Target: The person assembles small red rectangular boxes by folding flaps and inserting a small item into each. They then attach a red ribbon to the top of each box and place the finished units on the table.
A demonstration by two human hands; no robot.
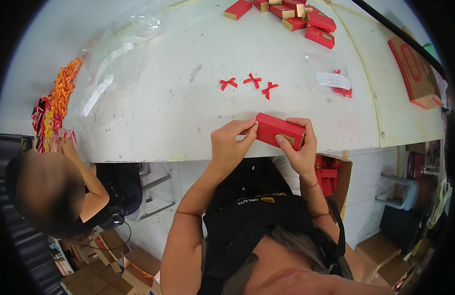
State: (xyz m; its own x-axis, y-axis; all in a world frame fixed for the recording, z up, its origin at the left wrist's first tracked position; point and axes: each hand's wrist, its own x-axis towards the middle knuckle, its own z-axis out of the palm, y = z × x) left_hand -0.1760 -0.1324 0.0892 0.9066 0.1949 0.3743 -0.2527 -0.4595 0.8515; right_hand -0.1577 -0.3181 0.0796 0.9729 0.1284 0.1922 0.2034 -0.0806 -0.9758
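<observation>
A small red box [273, 127] with a gold patch is held just above the table's near edge. My right hand [303, 145] grips its right end, the thumb on the near side and the fingers over the far side. At the box's left end, the thumb and forefinger of my left hand [234, 140] are pinched together against the edge. Whether a small piece is between those fingertips, I cannot make out. Farther in on the table lie three red ribbon bows: one on the left [228, 84], one in the middle [252, 80] and one on the right [270, 90].
Several red and gold boxes [320, 37] are heaped at the far side. A clear bag with red bows [342, 91] lies right, near a brown carton [414, 73]. Below the table edge, an open carton [341, 189] holds red boxes. Another person [65, 191] works at left beside orange packets [65, 86].
</observation>
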